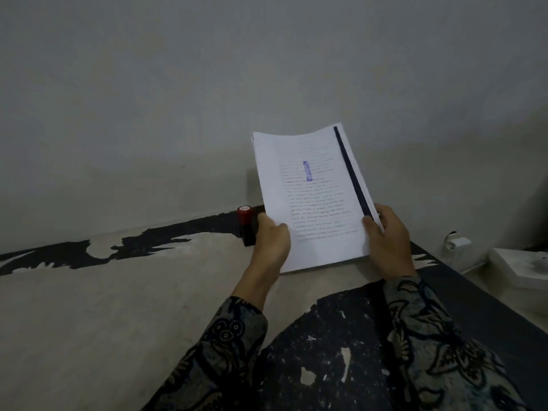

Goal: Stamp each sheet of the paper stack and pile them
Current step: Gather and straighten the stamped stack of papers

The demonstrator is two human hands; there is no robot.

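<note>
A stack of printed white sheets (314, 200) with a dark strip along its right edge is held tilted up above the table. A blue stamp mark shows on the top sheet. My left hand (271, 241) grips the stack's lower left edge, thumb on top. My right hand (388, 238) grips its lower right edge near the dark strip. A stamp (246, 225) with a red top and black body stands on the table just left of my left hand, partly hidden behind it.
The worn table (118, 307) has beige patches and peeling black areas. A grey wall (207, 99) rises right behind it. At the far right a white box-like object (522, 268) and a small white fitting (456, 243) sit beyond the table's edge.
</note>
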